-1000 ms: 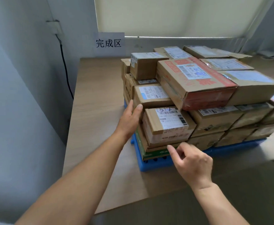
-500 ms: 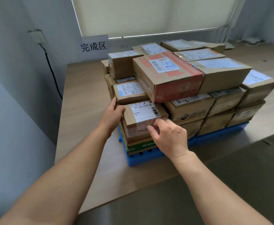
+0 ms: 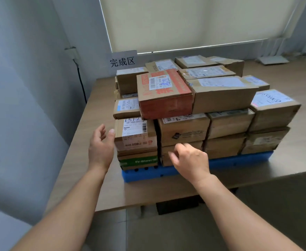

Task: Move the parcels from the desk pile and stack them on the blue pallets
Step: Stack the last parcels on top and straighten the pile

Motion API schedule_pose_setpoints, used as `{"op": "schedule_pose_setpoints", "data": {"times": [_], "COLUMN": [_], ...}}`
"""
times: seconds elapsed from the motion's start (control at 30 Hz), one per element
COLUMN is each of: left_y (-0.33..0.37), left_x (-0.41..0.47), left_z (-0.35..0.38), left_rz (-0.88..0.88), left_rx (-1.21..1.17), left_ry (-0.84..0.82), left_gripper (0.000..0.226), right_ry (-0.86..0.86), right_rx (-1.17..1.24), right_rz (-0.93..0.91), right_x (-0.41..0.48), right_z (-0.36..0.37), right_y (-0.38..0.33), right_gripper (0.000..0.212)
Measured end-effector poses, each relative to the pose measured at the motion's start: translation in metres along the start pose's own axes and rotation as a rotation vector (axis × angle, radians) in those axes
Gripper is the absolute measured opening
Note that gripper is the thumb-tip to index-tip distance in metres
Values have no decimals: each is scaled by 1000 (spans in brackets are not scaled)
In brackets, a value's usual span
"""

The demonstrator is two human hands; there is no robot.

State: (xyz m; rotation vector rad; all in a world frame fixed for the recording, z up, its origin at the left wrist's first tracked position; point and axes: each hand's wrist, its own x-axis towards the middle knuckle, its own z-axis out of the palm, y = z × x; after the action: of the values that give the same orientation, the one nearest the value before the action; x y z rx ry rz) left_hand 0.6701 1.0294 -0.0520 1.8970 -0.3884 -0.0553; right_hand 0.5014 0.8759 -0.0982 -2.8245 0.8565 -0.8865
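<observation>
While left hand (image 3: 101,147) flanks parcel (image 3: 135,134), desk (image 3: 94,109) leftward

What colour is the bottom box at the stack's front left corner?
The bottom box has a green front with white lettering; head view.

soft window daylight — slight blur, wide-angle edge bending

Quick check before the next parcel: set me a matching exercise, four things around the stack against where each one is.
1 red-printed parcel
2 green-banded parcel
3 blue pallet
4 left hand

A beneath all the parcels
B top layer
C open, just left of the stack
D bottom layer

Pairs: 1-B, 2-D, 3-A, 4-C
</observation>
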Motion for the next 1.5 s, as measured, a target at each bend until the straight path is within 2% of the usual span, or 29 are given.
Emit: {"op": "schedule_pose_setpoints", "data": {"times": [0.1,0.2,0.4,0.5,0.67,0.77,1.03,1.27,1.4,1.5], "left_y": [2,3,7,18,40,45,72,128,152,160], "left_x": [-26,-48,-81,-92,-120,-142,-182,-174,-166,-159], "left_z": [9,17,30,49,101,126,168,222,260,282], "left_rz": [-6,-17,32,112,372,446,459,488,463,437], "left_rx": [17,27,82,181,411,509,612,675,746,808], "left_ry": [122,185,171,118,1,-63,-42,20,30,39], "left_gripper": [44,42,37,37,44,47,52,52,51,50], "right_ry": [-151,-226,-320,-316,-279,-265,-251,-161,-127,-202], "right_rx": [-11,36,52,63,29,-16,-90,-85,0,85], "right_rz": [28,16,-36,-91,-172,-179,-104,-101,5,87], "right_x": [12,25,34,27,2,-16,-39,2,28,50], "right_z": [-13,-19,-21,-26,-47,-66,-117,-149,-156,-151], "right_y": [30,47,54,60,84,110,203,282,335,370], "right_gripper": [30,31,29,27,24,24,27,30,45,63]}}
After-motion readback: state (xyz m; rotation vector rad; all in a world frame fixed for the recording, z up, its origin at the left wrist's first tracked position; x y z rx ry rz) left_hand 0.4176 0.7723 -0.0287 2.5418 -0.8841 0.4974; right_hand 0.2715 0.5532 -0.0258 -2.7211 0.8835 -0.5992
